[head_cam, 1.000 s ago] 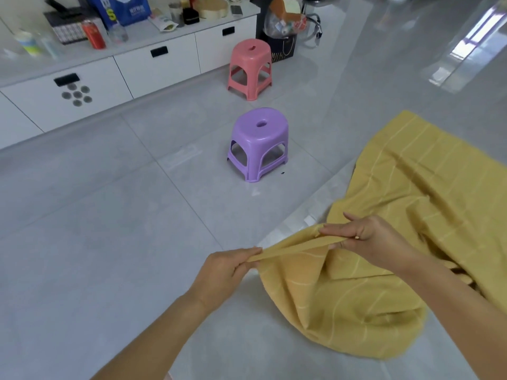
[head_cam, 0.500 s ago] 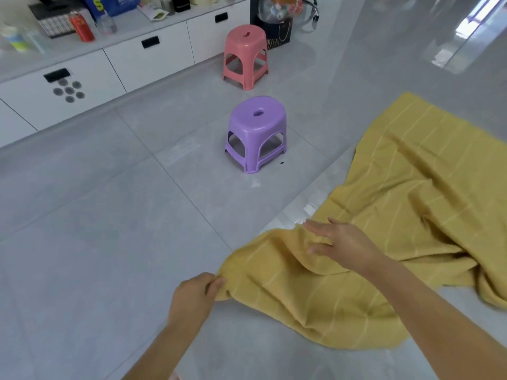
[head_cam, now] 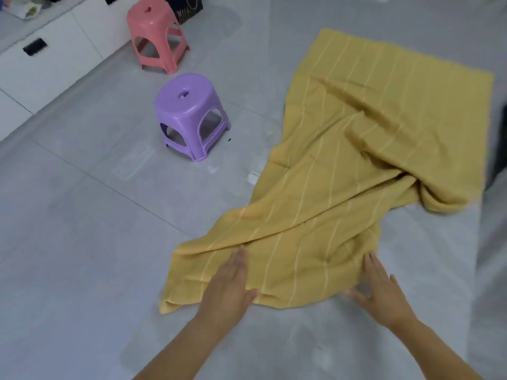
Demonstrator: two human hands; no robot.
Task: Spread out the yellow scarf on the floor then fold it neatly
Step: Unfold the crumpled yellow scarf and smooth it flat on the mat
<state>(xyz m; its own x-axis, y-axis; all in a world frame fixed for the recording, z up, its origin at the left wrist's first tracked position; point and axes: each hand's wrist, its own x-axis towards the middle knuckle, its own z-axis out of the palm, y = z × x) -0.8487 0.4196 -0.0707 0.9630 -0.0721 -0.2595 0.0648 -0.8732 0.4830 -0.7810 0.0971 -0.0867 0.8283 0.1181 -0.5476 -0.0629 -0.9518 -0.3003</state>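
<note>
Yellow scarf [head_cam: 343, 165]: it lies on the grey floor [head_cam: 82, 242] ahead of you and to your right, stretching from your hands to a far edge; thin pale stripes run along its length
Far end: flat against the floor, both far corners showing
Middle: creased, with long ridges crossing it and a bunched lump at the right edge
Near end: narrower and rumpled, right under your hands; the near left corner is curled over on itself
Your left hand [head_cam: 229, 283]: palm down on the near end, fingers straight and close together, pointing away from you; the thumb sticks out to the right beside the near hem; the grip is wide and clasps nothing
Your right hand [head_cam: 381, 289]: palm down, fingers straight and spread; the fingertips touch the scarf's near right edge while the palm sits over bare floor; the thumb points left along the hem; the grip is wide and clasps nothing
Purple stool [head_cam: 189, 113]: upright on the floor, left of the scarf and apart from it
Pink stool [head_cam: 156, 34]: upright beyond the purple one, near the white cabinet [head_cam: 55, 64]
Cabinet detail: a black handle [head_cam: 35, 46] on a drawer front
Dark bag [head_cam: 189, 9]: behind the pink stool, only partly in view
Sharpness: your hands are slightly blurred, so you cannot tell how hard they press
</note>
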